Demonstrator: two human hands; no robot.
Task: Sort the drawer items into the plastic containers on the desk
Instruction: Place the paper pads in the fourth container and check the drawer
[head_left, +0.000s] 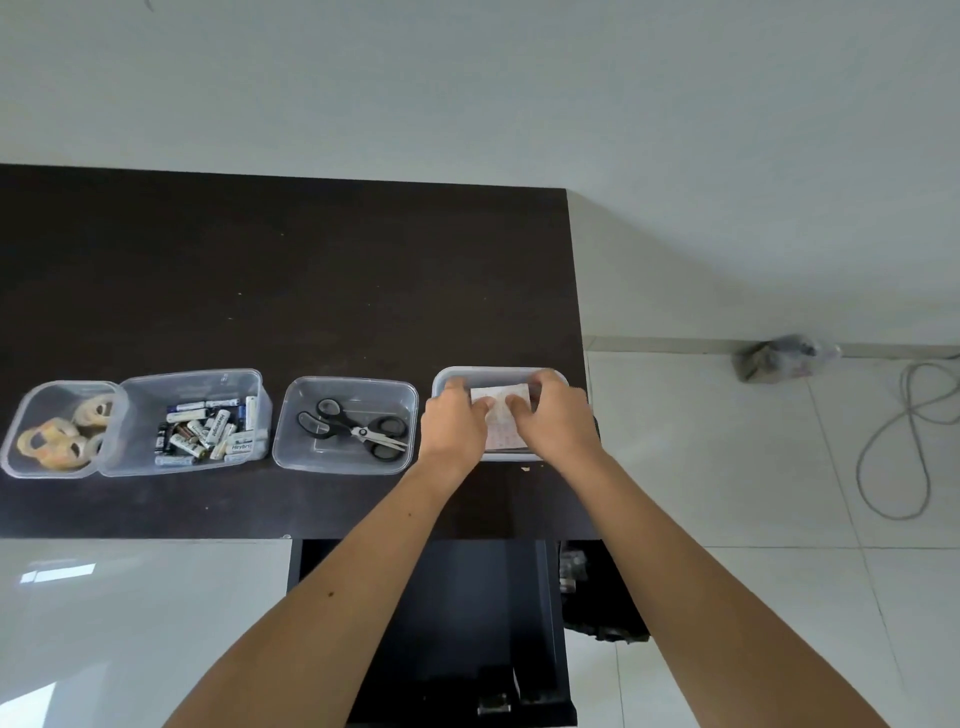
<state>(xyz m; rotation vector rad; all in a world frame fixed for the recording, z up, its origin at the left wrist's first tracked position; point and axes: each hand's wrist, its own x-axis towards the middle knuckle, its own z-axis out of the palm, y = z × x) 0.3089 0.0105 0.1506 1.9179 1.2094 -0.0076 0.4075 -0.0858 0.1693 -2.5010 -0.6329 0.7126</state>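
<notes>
The table (311, 270) is dark, matt wood-look board with a faint grain. The four containers (345, 387) on it are clear, smooth plastic with a slight sheen at the rims. The scissors (358, 428) have black plastic handles and bright metal blades. The batteries (210, 428) wear glossy printed wraps. The tape rolls (57, 436) look translucent and yellowish. The paper (501, 423) between the hands (454, 423) is thin, white and matt, perhaps creased. The floor (753, 467) is glossy pale tile, and the wall (467, 88) is matt paint.

Grey cable (906, 441) looped on floor tiles — bagged bundle (784, 358) against wall
</notes>
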